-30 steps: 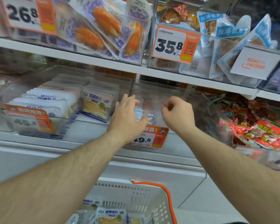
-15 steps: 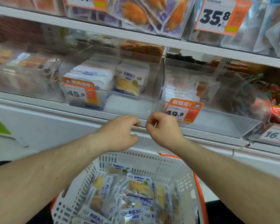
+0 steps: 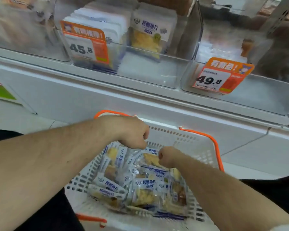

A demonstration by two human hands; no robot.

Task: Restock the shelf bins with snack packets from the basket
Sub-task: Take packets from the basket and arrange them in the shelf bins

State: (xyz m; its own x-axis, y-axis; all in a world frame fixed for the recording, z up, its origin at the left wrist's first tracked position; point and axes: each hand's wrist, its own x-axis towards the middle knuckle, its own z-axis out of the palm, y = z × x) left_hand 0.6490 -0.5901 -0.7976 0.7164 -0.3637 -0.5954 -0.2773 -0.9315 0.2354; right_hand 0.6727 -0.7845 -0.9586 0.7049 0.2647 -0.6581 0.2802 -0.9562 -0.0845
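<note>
Curling downward, the fingers of the left hand [image 3: 132,132] and right hand [image 3: 168,156] reach the packets [image 3: 140,185] heaped in the white basket [image 3: 190,142], grasp unclear, while the near shelf bin [image 3: 150,74] stands half filled beyond.

Snack packets [image 3: 140,185] lie in the basket [image 3: 200,147] (before the shelf bins [image 3: 157,70], lower down).

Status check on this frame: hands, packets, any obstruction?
Both hands down in the basket. Left hand and right hand curled at the top snack packet; grip unclear. Nothing blocking the 45.8 bin.
</note>
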